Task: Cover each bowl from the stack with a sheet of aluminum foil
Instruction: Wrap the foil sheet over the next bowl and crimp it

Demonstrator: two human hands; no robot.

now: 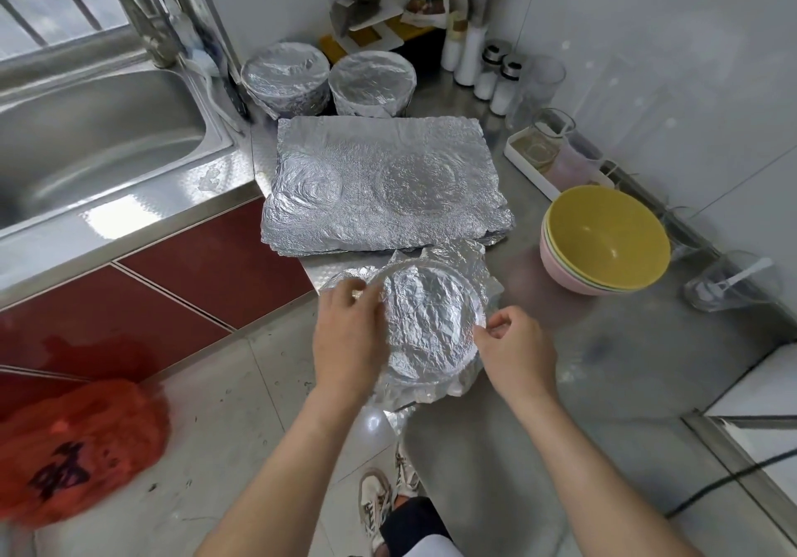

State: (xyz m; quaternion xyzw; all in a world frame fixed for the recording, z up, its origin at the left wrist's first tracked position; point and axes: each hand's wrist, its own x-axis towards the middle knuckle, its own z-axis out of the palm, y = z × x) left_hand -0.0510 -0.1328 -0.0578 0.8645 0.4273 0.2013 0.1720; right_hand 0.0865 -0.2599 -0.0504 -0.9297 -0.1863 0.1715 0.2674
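now l hand (349, 336) pinches foil (431, 323); r hand (515, 351) too

The single view comes from a wide-angle camera worn on the person's head, looking forward and steeply down along both forearms, so the left hand (349, 332) and right hand (513, 349) sit close beneath the lens near mid-frame, at the foil-wrapped bowl (431, 328). It faces a corner of the steel counter (604, 362), with the sink (99, 133) at upper left, the white wall (647, 38) along the top and right, and the floor (241, 405) and the person's shoes (379, 504) at the bottom edge. The lens bends straight edges outward toward the borders.
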